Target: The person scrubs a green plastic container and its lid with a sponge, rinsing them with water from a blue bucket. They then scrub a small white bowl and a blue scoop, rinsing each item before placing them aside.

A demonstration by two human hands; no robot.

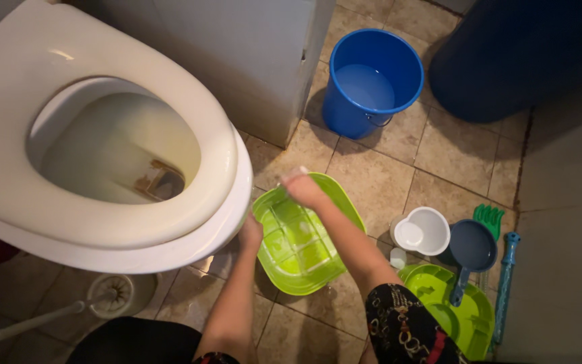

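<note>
Head view: the person crouches on the tiled floor (372, 175) beside a toilet (102, 155), both arms reaching toward a lime-green compartment tray (304, 249) tilted up between them. The left hand (250, 234) grips the tray's near left edge, though its fingers are hidden, so how tightly cannot be told. The right hand (302, 189) is curled closed over something pale at the tray's upper rim, directly above the tray's inner face. The tray's long axis runs from the toilet side down toward the person's knee. A blue bucket (372, 81) of water stands well apart; a white bowl (426, 230), a dark pan (471, 249) and a second green tray (456, 310) lie to the right.
</note>
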